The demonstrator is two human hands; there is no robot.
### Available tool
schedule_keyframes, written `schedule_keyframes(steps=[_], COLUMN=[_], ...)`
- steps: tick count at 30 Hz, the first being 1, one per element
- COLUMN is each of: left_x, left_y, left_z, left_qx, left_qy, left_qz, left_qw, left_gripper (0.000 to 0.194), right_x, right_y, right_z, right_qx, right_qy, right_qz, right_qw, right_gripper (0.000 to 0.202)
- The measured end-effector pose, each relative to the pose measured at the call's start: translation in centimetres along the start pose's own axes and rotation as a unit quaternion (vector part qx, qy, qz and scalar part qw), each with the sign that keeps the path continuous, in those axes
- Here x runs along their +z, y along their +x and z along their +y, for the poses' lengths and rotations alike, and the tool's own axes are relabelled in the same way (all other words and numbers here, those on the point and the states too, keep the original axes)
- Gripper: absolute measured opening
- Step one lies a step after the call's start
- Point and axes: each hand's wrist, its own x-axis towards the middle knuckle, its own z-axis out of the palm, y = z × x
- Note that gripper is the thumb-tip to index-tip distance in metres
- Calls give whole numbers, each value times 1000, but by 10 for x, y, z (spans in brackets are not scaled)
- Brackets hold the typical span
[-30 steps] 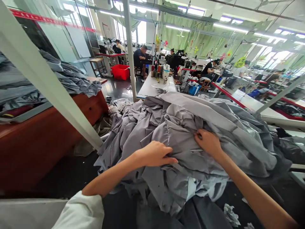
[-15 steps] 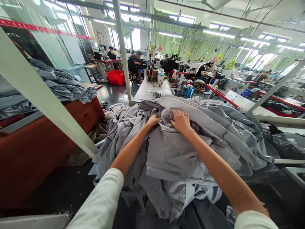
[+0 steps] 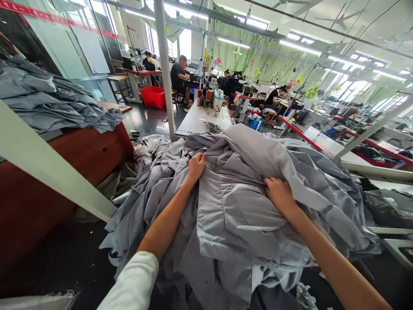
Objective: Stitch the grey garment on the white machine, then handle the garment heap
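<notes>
A large heap of grey cloth [image 3: 167,189] fills the middle of the view. On top of it lies a grey garment piece [image 3: 238,215] with a stitched seam and hemmed edge. My left hand [image 3: 196,167] is closed on this piece at its upper left corner, thumb and fingers pinched together. My right hand [image 3: 279,193] is closed on the same piece farther right, its fingertips hidden in the folds. Cloth is pulled into creases between the two hands. A broad grey fold [image 3: 261,148] arches above and beside my right hand.
Behind the heap stands a white table [image 3: 193,118] with a sewing machine [image 3: 218,101]. A white post [image 3: 165,69] rises beside it; a slanting white bar [image 3: 54,168] crosses the left. More grey cloth [image 3: 48,101] lies on a brown cabinet [image 3: 90,159]. Several people sit at machines beyond.
My hands have moved apart, the left slightly left and the right to the right and down. The garment piece is now stretched between them, and the broad fold has been raised.
</notes>
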Motion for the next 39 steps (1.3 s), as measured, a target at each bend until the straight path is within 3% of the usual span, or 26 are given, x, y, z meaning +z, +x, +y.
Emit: schedule_keyframes(steps=[4, 7, 10, 13, 16, 18, 24, 30, 32, 34, 35, 37, 39], left_x=[1, 4, 7, 7, 6, 6, 11, 7, 1, -3, -3, 1, 9], left_y=[-2, -2, -2, -2, -2, -3, -2, -5, -12, -22, -27, -37, -45], left_z=[-3, -7, -11, -15, -17, -18, -21, -20, -6, 15, 27, 45, 53], left_qx=[2, -7, -11, -19, -44, -56, -74, -91, -40, 90, 173, 312, 356], left_qy=[-54, -131, -197, -204, -179, -169, -130, -48, 32, 97, 113, 128, 155], left_qz=[49, 19, -37, -31, 2, 6, 21, 5, 31, 48, 28, -86, -231], left_qw=[997, 991, 980, 978, 983, 984, 989, 995, 998, 990, 978, 937, 892], left_gripper=[29, 25, 23, 23, 22, 21, 22, 24, 23, 30, 33, 35, 40], right_x=[-28, -50, -55, -35, -7, 5, -11, -17, -14, -10, -9, -8, -8], right_y=[-11, -5, 20, 51, 62, 55, 23, 9, 6, 5, 5, 5, 5], right_z=[-4, -18, -41, -59, -64, -61, -57, -61, -59, -57, -56, -52, -49], right_qx=[6, -22, -122, -227, -242, -236, -230, -207, -176, -161, -168, -194, -192], right_qy=[-42, -18, 24, 48, 70, 77, 52, 47, 63, 78, 82, 87, 87], right_qz=[3, 125, 222, 162, 35, -4, -3, -7, -11, -5, -1, 7, 14], right_qw=[999, 992, 967, 959, 967, 969, 972, 977, 982, 984, 982, 977, 977], right_gripper=[22, 28, 51, 48, 34, 31, 20, 26, 32, 37, 38, 37, 35])
